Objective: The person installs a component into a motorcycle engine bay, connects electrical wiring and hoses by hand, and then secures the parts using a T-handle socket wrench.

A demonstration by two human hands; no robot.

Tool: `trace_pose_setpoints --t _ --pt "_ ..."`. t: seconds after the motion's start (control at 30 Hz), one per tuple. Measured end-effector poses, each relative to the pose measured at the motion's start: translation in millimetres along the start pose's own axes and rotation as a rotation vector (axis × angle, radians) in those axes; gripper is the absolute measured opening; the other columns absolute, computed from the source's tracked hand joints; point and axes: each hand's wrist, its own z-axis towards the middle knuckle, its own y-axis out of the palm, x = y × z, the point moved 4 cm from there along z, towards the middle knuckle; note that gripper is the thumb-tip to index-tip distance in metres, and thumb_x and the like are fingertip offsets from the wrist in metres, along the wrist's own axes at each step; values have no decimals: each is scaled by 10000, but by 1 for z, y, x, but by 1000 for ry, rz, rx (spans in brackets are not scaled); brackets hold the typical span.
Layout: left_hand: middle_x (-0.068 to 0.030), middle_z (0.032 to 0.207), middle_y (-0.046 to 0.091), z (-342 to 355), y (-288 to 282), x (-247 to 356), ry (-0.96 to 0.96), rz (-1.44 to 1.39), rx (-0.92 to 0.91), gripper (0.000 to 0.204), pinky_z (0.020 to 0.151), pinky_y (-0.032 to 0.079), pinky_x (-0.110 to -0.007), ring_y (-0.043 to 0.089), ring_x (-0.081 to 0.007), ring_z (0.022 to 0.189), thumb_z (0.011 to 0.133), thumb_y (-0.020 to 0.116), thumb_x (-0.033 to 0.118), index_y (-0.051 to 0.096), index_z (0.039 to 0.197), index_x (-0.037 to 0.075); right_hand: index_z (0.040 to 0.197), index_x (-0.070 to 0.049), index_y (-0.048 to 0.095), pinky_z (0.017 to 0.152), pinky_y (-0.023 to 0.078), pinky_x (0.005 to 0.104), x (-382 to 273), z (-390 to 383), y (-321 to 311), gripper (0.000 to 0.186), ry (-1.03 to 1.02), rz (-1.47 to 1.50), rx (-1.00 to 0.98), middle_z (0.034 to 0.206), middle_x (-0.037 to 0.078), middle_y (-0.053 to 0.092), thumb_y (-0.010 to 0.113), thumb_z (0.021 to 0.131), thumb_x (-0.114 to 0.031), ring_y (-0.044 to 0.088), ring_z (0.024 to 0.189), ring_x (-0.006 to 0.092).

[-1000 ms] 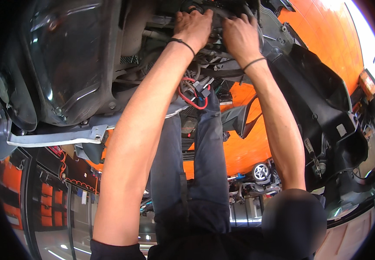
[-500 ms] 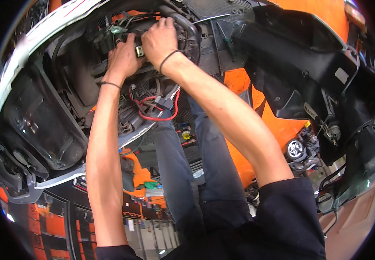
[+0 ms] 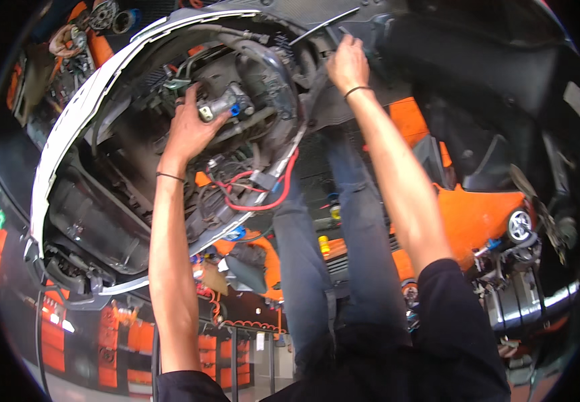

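Note:
My left hand (image 3: 188, 130) is closed round a grey metal part (image 3: 224, 102) with a blue fitting (image 3: 235, 110) and a pale connector (image 3: 205, 112). It sits among hoses and cables inside an opened scooter body (image 3: 129, 144) with a white rim. At the upper right, my right hand (image 3: 349, 65) rests over hand tools on a dark mat, its fingers drawn together. A T-handle wrench (image 3: 323, 27) lies by its fingertips, partly covered by the hand. A thin tool end shows just above the fingers; what they hold is hidden.
Red cable (image 3: 283, 194) loops out over the scooter body's near edge. A large black plastic panel (image 3: 478, 80) fills the right side. Orange mats (image 3: 484, 214) lie below, with a small spoked wheel (image 3: 519, 226) and mechanical parts. A yellow item (image 3: 323, 245) shows between my legs.
My right hand has left the scooter's insides and moved right to the tools. My left hand stays at the metal part, now more exposed. The whole view has shifted.

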Motion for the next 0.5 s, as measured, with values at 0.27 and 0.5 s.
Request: trace_pose_setpoints --t 0.27,0.5 --pt "-345 1290 575 4 5 10 9 -51 -37 993 1039 452 -461 568 -456 1200 765 837 386 315 1498 -35 1110 25 461 739 574 540 38 18 32 202 -201 -32 -127 1046 312 571 498 919 -31 662 863 499" --pt "-283 1454 443 -41 -34 40 45 153 180 922 1165 295 -482 359 -426 1397 749 844 279 372 1499 25 1146 2 509 672 543 550 -32 -56 -117 181 -188 284 103 1074 299 551 524 982 -74 637 816 493"
